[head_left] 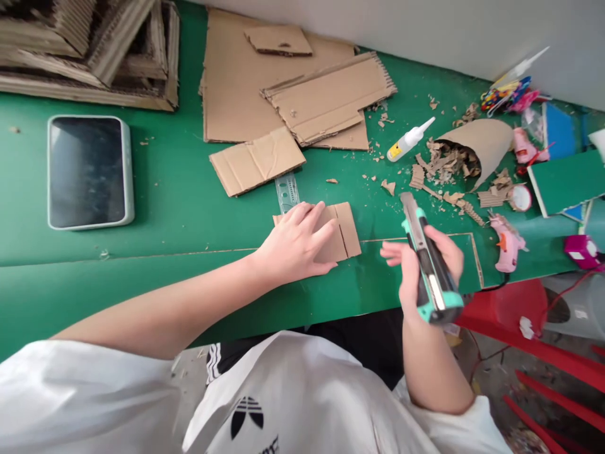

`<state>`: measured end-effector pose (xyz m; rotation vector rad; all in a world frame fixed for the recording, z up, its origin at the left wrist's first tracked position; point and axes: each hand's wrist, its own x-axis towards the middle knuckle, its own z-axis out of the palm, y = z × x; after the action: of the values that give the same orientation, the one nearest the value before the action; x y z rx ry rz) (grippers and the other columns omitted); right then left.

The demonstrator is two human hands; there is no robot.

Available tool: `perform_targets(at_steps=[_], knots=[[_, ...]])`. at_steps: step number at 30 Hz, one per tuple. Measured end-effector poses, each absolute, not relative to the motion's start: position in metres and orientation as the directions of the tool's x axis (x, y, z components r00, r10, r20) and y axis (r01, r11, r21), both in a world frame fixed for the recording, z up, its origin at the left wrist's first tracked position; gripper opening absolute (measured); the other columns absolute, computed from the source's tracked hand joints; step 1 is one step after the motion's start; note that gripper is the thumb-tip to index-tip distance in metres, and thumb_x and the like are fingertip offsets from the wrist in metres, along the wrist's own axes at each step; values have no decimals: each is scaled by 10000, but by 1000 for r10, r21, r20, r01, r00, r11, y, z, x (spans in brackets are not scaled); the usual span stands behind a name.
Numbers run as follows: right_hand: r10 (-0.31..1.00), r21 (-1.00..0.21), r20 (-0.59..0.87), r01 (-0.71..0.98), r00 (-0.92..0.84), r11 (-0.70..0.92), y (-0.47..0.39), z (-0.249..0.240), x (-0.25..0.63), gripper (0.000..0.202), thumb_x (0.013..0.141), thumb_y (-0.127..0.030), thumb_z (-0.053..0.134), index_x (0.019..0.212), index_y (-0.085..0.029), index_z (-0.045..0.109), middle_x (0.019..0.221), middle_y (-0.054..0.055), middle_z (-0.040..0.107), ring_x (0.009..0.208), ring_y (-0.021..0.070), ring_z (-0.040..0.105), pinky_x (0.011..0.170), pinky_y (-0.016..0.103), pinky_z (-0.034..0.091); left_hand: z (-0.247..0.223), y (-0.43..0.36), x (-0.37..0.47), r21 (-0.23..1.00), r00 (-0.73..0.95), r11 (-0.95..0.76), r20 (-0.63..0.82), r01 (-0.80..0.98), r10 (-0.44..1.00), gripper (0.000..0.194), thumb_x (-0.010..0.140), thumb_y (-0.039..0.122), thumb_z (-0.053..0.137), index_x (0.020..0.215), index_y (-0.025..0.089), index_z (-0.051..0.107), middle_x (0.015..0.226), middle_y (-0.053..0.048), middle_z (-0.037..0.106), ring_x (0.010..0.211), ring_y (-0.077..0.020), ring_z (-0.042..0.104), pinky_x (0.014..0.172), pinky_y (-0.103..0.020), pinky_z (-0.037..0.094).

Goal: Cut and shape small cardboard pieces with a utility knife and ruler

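My left hand (301, 243) lies flat with its fingers spread, pressing a small cardboard piece (348, 230) against the green table. A dark line, perhaps a cut, crosses that piece near its right end. From beneath my left fingers a clear plastic ruler (287, 191) sticks out at the back. My right hand (409, 271) is closed around a teal and black utility knife (432, 271), held above the table to the right of the cardboard. Its blade end points away from me. Another cardboard strip (258, 161) overlaps the ruler's far end.
Larger cardboard sheets (231, 82) lie at the back, with layered cardboard frames (165, 88) at far left. A tablet-like device (89, 173) rests nearby. To the right are a glue bottle (409, 142), a cardboard tube (491, 142) of scraps and a pink glue gun (507, 246).
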<state>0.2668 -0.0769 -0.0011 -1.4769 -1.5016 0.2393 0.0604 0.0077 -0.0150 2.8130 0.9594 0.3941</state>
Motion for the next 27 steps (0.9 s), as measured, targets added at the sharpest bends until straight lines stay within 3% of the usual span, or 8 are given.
perform_targets(at_steps=[2, 8, 12, 23, 27], knots=[[830, -804, 436, 565, 348, 186, -55, -9, 266, 325, 845, -248, 587, 1141, -215, 457, 887, 46, 674, 717, 168, 705, 559, 252, 576, -14, 7, 60, 231, 757, -798, 254, 557, 602, 643, 757, 546, 592, 1236, 127, 504, 1316, -245, 480, 1138, -380, 479, 867, -494, 459], [928, -901, 212, 429, 306, 64, -24, -13, 259, 379, 760, -317, 681, 1071, -252, 475, 1004, 26, 613, 839, 152, 675, 760, 302, 573, -22, 9, 61, 223, 702, -864, 510, 451, 498, 695, 751, 636, 540, 1193, 100, 514, 1264, -268, 509, 1098, -383, 498, 846, -507, 468], [936, -906, 200, 419, 290, 64, -23, -10, 255, 345, 744, -309, 690, 1031, -254, 506, 980, 14, 592, 743, 131, 619, 737, 318, 554, -26, 9, 62, 257, 669, -865, 551, 432, 498, 717, 731, 657, 550, 1195, 113, 498, 1254, -262, 516, 1101, -378, 502, 849, -512, 469], [904, -923, 279, 352, 324, 158, -23, -10, 265, 343, 730, -289, 697, 1017, -269, 510, 863, -18, 565, 717, 126, 597, 720, 318, 545, -21, 7, 68, 379, 620, -867, 606, 325, 498, 769, 672, 674, 604, 1204, 150, 423, 1219, -235, 493, 1099, -362, 508, 877, -524, 457], [897, -988, 135, 127, 421, 89, -25, -11, 282, 369, 725, -350, 693, 1021, -286, 481, 880, -25, 553, 557, 95, 559, 454, 252, 492, -19, 11, 64, 455, 600, -862, 633, 224, 490, 774, 665, 672, 609, 1214, 169, 398, 1207, -218, 476, 1099, -346, 508, 884, -529, 449]])
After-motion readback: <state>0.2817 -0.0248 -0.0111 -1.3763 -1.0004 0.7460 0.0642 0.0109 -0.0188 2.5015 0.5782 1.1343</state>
